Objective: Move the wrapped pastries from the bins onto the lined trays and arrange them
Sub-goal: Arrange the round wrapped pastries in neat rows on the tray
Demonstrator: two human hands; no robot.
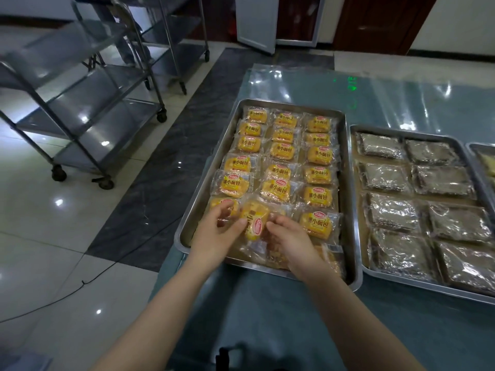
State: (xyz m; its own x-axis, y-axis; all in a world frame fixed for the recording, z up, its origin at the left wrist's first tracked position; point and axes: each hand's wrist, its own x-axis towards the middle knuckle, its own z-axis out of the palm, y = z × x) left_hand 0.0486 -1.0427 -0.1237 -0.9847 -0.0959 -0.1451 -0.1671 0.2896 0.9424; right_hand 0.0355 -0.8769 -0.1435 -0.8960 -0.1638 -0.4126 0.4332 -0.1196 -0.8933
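A steel tray [349,199] on the table holds several yellow wrapped pastries in three columns. Near its front, a yellow wrapped pastry [254,219] is turned on end between both hands. My left hand [217,236] pinches its left side and my right hand [292,239] grips its right side. More wrapped pastries lie under my right hand at the tray's front edge, partly hidden.
A second steel tray [360,253] to the right holds several dark pastries in clear wrap. A third tray [479,153] shows at the far right edge. The table carries a clear plastic sheet [388,97]. Wheeled steel racks [80,116] stand on the tiled floor at left.
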